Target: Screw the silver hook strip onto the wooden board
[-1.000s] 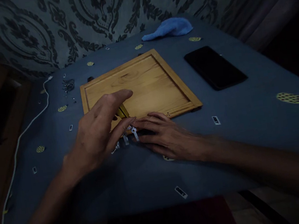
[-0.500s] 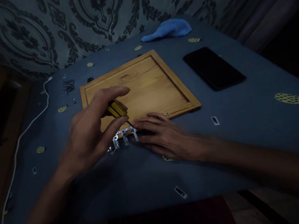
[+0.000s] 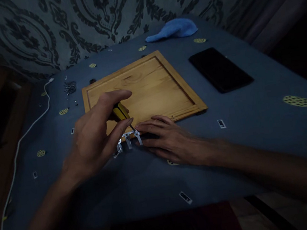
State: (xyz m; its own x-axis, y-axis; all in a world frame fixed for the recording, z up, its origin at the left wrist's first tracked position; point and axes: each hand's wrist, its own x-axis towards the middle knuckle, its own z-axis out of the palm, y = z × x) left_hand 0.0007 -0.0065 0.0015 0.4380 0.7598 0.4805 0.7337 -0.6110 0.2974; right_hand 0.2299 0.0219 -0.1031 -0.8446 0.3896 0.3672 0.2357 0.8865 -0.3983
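My left hand is curled round a screwdriver with a yellow and black handle. Its index finger is raised off the handle, and the thumb lies close to the shaft. The screwdriver's tip meets a silver metal hook rack on the near edge of a framed wooden panel. Part of the rack is hidden behind my left hand. Flat beside the rack's right end lies my right hand, fingers stretched out over the panel's near edge.
A black tablet or large phone lies to the panel's right. A blue cloth rests at the back of the table. Small metal hooks or screws sit in a pile at the left, near a white cable.
The screwdriver has turned slightly and stands a little more upright in my left hand. My right hand stays in place on the panel's edge.
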